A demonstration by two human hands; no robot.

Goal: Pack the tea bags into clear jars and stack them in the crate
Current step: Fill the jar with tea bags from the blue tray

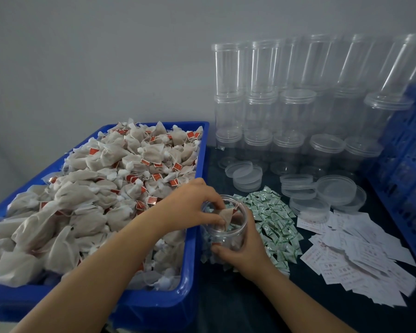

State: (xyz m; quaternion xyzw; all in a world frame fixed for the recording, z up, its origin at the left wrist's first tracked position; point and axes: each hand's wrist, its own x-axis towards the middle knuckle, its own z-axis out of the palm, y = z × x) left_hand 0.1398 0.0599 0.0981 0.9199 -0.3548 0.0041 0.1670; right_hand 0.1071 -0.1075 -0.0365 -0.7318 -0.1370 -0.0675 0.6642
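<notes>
A blue bin [192, 255] on the left is heaped with beige tea bags [101, 188] bearing red tags. Just right of it stands an open clear jar [228, 236] on the dark table. My right hand [245, 251] wraps around the jar's right side and front. My left hand [192, 205] is over the jar's mouth, its fingers pinching one tea bag [227, 216] that is partly inside the jar. A few tea bags lie in the jar's bottom.
Small green-and-white sachets [271, 219] lie in a pile behind and right of the jar. White paper slips [360, 255] spread to the right. Loose clear lids [322, 191] and stacked empty clear jars [296, 111] stand behind. A blue crate [408, 150] fills the right edge.
</notes>
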